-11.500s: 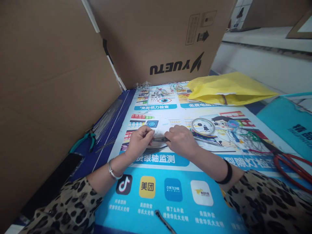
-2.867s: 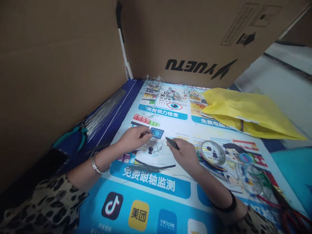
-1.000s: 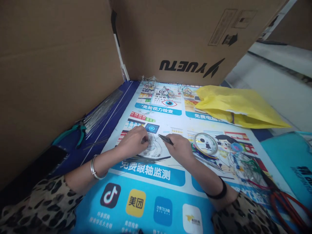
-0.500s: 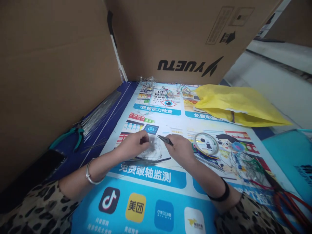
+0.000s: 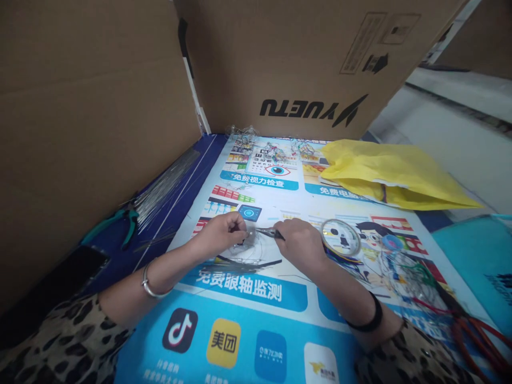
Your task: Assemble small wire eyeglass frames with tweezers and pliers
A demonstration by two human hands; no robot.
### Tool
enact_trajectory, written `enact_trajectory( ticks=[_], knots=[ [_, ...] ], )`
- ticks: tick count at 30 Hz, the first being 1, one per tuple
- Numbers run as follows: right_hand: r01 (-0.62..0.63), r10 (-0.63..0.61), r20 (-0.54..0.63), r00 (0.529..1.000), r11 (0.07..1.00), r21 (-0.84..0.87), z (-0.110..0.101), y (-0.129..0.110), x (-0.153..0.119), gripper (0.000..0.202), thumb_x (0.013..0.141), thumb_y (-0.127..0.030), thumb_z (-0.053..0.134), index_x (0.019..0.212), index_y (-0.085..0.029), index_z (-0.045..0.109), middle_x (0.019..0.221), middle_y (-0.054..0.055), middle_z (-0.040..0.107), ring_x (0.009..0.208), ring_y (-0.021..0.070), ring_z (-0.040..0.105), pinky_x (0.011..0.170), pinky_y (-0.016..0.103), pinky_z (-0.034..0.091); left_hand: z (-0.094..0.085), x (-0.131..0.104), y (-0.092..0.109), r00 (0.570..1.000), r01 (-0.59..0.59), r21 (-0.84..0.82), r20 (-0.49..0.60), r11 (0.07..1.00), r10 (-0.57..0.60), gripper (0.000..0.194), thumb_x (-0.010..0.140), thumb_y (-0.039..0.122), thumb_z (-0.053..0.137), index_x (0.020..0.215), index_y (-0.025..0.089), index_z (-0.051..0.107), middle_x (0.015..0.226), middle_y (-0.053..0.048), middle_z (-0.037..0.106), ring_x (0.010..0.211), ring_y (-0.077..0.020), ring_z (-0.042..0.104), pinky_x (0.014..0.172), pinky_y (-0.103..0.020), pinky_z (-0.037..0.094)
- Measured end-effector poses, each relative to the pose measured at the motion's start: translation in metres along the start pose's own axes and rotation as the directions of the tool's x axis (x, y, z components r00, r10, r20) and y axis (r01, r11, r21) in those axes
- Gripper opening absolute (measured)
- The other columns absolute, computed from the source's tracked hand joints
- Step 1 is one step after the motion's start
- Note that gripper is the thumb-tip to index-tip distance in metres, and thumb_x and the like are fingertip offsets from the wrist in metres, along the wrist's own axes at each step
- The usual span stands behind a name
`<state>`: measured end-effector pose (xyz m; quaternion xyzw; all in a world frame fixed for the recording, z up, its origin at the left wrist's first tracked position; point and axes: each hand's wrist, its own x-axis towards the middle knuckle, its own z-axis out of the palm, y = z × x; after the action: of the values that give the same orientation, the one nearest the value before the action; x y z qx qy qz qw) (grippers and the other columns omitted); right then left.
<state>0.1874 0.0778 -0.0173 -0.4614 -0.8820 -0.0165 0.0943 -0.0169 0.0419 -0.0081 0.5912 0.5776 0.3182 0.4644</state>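
Metal pliers (image 5: 272, 232), matt cardboard (image 5: 248, 64).

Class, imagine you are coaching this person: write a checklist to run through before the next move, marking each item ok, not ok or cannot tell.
1. Right hand grips the dark, pointed metal pliers: ok.
2. Pliers point toward the left hand: ok.
3. Left thumb and finger pinched together, by the thin, pale wire loop: ok.
4. Pliers' tips biting the wire: cannot tell, too small.
5. Surface just below the hands free of loose bits: not ok, thin, dark, straight strands lie there.
6. Red-handled metal scissors apart from both hands: ok.
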Motion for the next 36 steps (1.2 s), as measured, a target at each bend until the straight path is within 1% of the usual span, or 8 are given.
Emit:
enact_trajectory(
  ticks=[3,8,13,19,25,30,33,36],
  knots=[
    [0.029,-0.028,-0.006,1.000,1.000,0.012,0.000,0.000,0.000,0.017,0.080,-0.023,0.048,0.079,-0.021,0.065,0.074,0.005,0.064,0.073,0.0176,0.055,0.063,0.027,0.032,0.000,-0.001,0.002,1.000,0.000,-0.050,0.020,0.999,0.001,0.011,0.071,0.022,0.059,0.070,0.016,0.050,0.057,0.004,0.053,0.051,-0.0073,0.046,0.049,-0.019,0.032],
    [0.037,-0.040,0.015,0.999,0.985,0.169,0.003,0.001,0.001,0.014,0.078,-0.022,0.051,0.080,-0.022,0.064,0.077,0.002,0.065,0.076,0.0153,0.056,0.065,0.024,0.033,0.000,-0.004,0.009,0.996,0.073,-0.207,0.073,0.976,-0.059,0.012,0.073,0.021,0.059,0.072,0.016,0.048,0.059,0.003,0.057,0.050,-0.0065,0.048,0.047,-0.017,0.031],
    [0.044,-0.046,0.005,0.999,0.964,0.262,0.006,0.002,0.001,0.013,0.080,-0.023,0.050,0.080,-0.022,0.063,0.076,0.000,0.064,0.076,0.0146,0.056,0.065,0.023,0.034,0.001,-0.006,0.011,0.989,0.098,-0.366,0.138,0.925,-0.050,0.016,0.075,0.024,0.060,0.077,0.017,0.046,0.069,0.002,0.060,0.055,-0.0070,0.051,0.048,-0.018,0.035],
    [-0.016,0.022,-0.036,0.999,0.987,0.162,0.003,0.006,0.002,0.015,0.079,-0.024,0.050,0.083,-0.021,0.064,0.080,0.003,0.066,0.079,0.0168,0.056,0.066,0.025,0.035,0.002,-0.007,0.014,0.988,0.125,-0.385,0.136,0.914,-0.078,0.020,0.075,0.027,0.062,0.078,0.018,0.044,0.072,0.000,0.060,0.055,-0.0067,0.050,0.048,-0.018,0.037],
    [0.013,-0.009,-0.058,0.998,0.997,0.075,0.000,0.008,0.001,0.018,0.078,-0.022,0.050,0.083,-0.021,0.066,0.078,0.004,0.065,0.076,0.0176,0.056,0.066,0.027,0.035,0.001,-0.006,0.010,0.992,0.090,-0.419,0.115,0.904,-0.045,0.021,0.075,0.027,0.062,0.078,0.017,0.045,0.071,0.002,0.059,0.055,-0.0061,0.049,0.050,-0.018,0.036],
    [0.050,-0.046,-0.041,0.998,0.994,0.096,-0.001,0.007,0.001,0.019,0.077,-0.020,0.051,0.085,-0.022,0.067,0.079,0.004,0.066,0.077,0.0173,0.056,0.066,0.026,0.035,0.001,-0.008,0.013,0.991,0.107,-0.449,0.124,0.887,-0.057,0.020,0.074,0.027,0.062,0.079,0.017,0.045,0.065,0.003,0.055,0.055,-0.0066,0.049,0.051,-0.019,0.036],
    [0.069,-0.064,-0.046,0.997,0.993,0.100,-0.001,0.007,0.001,0.019,0.077,-0.020,0.050,0.086,-0.022,0.067,0.079,0.004,0.066,0.077,0.0168,0.056,0.066,0.026,0.035,0.002,-0.008,0.014,0.988,0.124,-0.458,0.139,0.880,-0.068,0.022,0.074,0.028,0.062,0.079,0.018,0.044,0.066,0.003,0.055,0.054,-0.0065,0.048,0.050,-0.019,0.035],
    [0.054,-0.047,-0.067,0.997,0.994,0.098,0.000,0.008,0.001,0.018,0.077,-0.021,0.051,0.085,-0.021,0.067,0.079,0.004,0.066,0.077,0.0167,0.056,0.067,0.026,0.036,0.002,-0.008,0.013,0.987,0.126,-0.456,0.145,0.881,-0.066,0.022,0.073,0.028,0.063,0.079,0.018,0.044,0.068,0.003,0.057,0.053,-0.0062,0.048,0.049,-0.019,0.033]
  ],
)
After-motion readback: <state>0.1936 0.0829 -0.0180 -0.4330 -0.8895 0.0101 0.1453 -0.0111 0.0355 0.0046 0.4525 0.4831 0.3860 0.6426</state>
